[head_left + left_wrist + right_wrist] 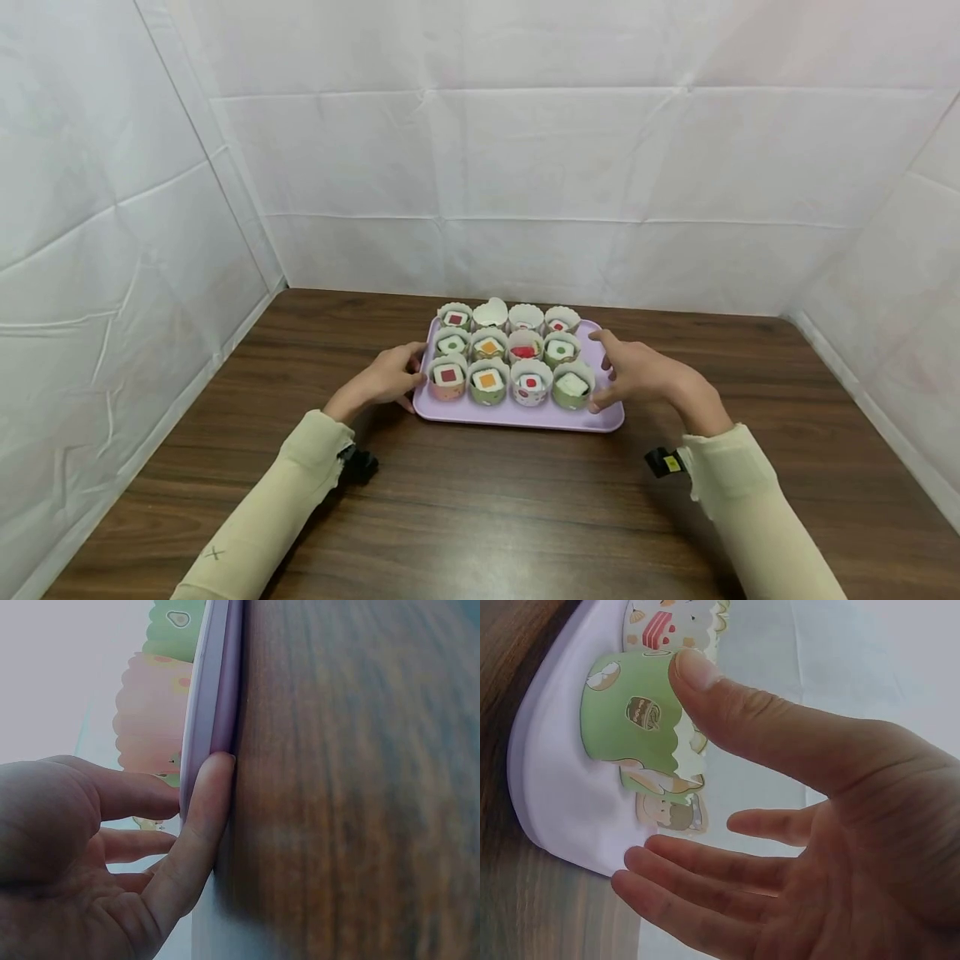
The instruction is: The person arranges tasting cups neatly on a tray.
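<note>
A lilac tray [612, 417] lies on the table and carries several scalloped paper cups in rows. Most cups hold small white squares with red, orange or green centres; one cup [525, 347] shows red pieces. At the tray's left end, my left hand [386, 377] pinches the rim, its fingers on both sides of the edge in the left wrist view. My right hand [648, 379] hovers at the right end with fingers and thumb spread. In the right wrist view its thumb passes before a green cup [637, 705]; contact with it cannot be told.
The dark wooden table [480, 508] stretches in front of the tray and to both sides. White sheeting [540, 158] hangs behind it and along the left and right sides. A black wrist device [663, 461] sits below the right sleeve.
</note>
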Motion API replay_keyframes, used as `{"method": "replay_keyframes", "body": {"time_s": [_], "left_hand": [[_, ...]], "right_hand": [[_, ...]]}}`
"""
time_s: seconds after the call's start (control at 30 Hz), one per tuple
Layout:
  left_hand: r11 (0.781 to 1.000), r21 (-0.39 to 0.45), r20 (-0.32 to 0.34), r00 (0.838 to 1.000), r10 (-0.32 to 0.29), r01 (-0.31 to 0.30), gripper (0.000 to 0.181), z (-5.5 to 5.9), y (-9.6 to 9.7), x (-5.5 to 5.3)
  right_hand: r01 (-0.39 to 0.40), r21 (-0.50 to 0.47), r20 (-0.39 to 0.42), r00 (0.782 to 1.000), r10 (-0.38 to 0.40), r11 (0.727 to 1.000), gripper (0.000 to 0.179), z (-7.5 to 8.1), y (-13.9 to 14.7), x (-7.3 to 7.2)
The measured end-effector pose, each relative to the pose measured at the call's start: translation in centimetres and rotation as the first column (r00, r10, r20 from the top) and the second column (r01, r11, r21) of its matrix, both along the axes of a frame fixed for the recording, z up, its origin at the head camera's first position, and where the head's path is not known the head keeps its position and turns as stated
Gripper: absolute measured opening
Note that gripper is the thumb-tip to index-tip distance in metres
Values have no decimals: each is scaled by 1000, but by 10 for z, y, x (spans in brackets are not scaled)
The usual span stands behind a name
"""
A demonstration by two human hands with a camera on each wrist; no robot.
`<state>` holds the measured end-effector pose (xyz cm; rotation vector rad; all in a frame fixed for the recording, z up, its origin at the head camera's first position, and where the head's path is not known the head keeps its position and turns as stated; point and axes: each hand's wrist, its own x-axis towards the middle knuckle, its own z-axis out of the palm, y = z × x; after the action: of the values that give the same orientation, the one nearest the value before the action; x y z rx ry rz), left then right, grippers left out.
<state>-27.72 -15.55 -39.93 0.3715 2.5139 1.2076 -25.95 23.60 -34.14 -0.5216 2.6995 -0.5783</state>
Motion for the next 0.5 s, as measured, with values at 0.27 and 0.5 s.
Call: {"method": "replay_keyframes", "body": {"time_s": [0.27,0.5], "left_hand": [[1000,0,-15,1000,-2,2,62,2,-1,-1],[1000,-5,-10,1000,2,-2,62,-1,-1,0]], "right_hand": [[-10,-6,14,1000,10,1000,106,0,-2,0],[-14,11,40,999,14,1000,106,-2,-3,1]]}}
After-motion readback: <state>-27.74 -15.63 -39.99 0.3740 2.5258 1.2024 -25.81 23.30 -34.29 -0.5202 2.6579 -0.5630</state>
